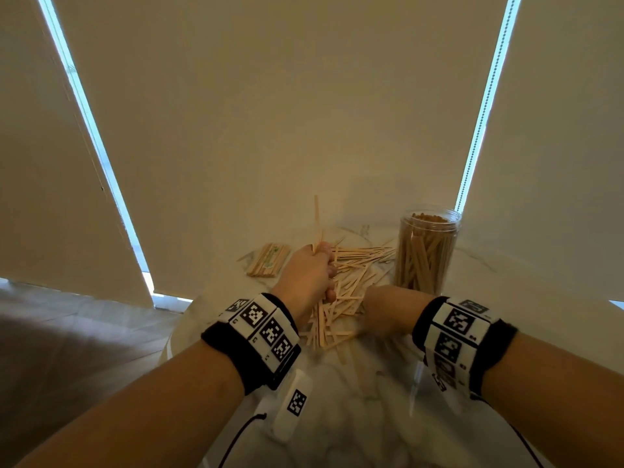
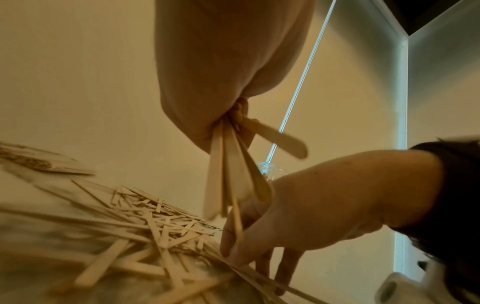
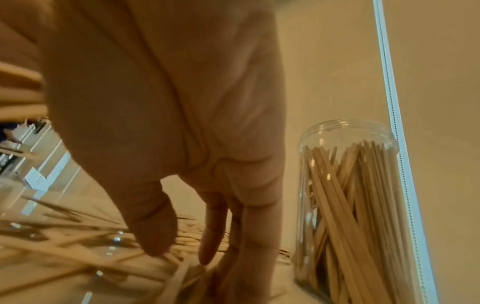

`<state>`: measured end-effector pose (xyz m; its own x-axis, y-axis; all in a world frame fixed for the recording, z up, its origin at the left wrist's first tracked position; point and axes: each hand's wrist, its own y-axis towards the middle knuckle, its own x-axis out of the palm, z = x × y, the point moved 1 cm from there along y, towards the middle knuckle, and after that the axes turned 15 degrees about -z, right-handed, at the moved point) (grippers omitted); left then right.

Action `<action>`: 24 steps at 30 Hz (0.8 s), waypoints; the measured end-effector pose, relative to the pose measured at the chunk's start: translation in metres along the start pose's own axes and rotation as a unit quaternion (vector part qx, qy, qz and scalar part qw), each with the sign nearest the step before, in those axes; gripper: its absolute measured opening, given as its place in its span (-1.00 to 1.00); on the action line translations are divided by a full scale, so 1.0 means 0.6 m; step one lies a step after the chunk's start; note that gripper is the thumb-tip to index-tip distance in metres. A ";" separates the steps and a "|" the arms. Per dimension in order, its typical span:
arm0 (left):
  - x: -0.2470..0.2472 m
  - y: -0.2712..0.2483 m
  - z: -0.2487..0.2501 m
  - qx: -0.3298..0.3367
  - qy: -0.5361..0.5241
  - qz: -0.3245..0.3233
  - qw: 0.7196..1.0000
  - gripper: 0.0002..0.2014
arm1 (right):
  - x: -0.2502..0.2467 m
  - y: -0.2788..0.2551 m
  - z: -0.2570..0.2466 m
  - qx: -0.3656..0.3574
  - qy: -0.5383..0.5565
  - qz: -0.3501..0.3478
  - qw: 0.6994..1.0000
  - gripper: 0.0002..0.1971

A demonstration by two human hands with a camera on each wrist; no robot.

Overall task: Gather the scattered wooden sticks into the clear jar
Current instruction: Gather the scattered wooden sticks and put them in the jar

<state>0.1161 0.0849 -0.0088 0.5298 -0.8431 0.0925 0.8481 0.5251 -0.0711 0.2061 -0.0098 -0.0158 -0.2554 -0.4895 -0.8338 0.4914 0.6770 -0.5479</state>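
Note:
A loose pile of flat wooden sticks lies on the marble table. My left hand hovers over the pile's left side and grips a small bundle of sticks; their ends poke up past the fist and fan out below the palm. My right hand reaches down at the pile's right edge, its fingers straight, tips touching the loose sticks. The clear jar stands upright just right of the pile, open-topped and packed with sticks.
A flat packet of sticks lies at the table's far left. Roller blinds hang close behind the table. The wooden floor shows off the table's left edge.

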 end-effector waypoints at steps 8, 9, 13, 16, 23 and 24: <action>0.019 -0.017 0.004 -0.002 0.011 -0.001 1.000 -0.72 | 0.014 -0.026 -0.029 -0.003 -0.012 -0.046 0.999 -0.12; 0.020 -0.019 0.005 0.001 0.010 -0.001 1.000 -0.72 | 0.010 -0.034 -0.028 -0.029 -0.019 -0.041 0.999 -0.32; 0.025 -0.024 0.010 0.019 -0.005 -0.002 1.000 -0.73 | 0.013 -0.053 -0.019 -0.039 -0.019 -0.021 0.999 -0.63; 0.031 -0.024 0.012 0.038 -0.016 0.008 0.999 -0.74 | 0.020 -0.052 -0.014 -0.035 -0.010 -0.032 0.999 -0.73; 0.048 -0.023 0.010 0.054 -0.031 0.012 0.998 -0.76 | 0.032 -0.059 0.005 -0.030 -0.059 0.003 0.998 -0.61; 0.050 -0.022 0.009 0.053 -0.031 0.011 0.998 -0.76 | 0.034 -0.057 0.010 -0.028 -0.056 0.006 0.998 -0.62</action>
<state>0.1206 0.0532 0.0000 0.5451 -0.8240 0.1545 0.8309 0.5556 0.0318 0.1892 -0.0460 -0.0138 -0.1538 -0.5376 -0.8290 0.4451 0.7113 -0.5439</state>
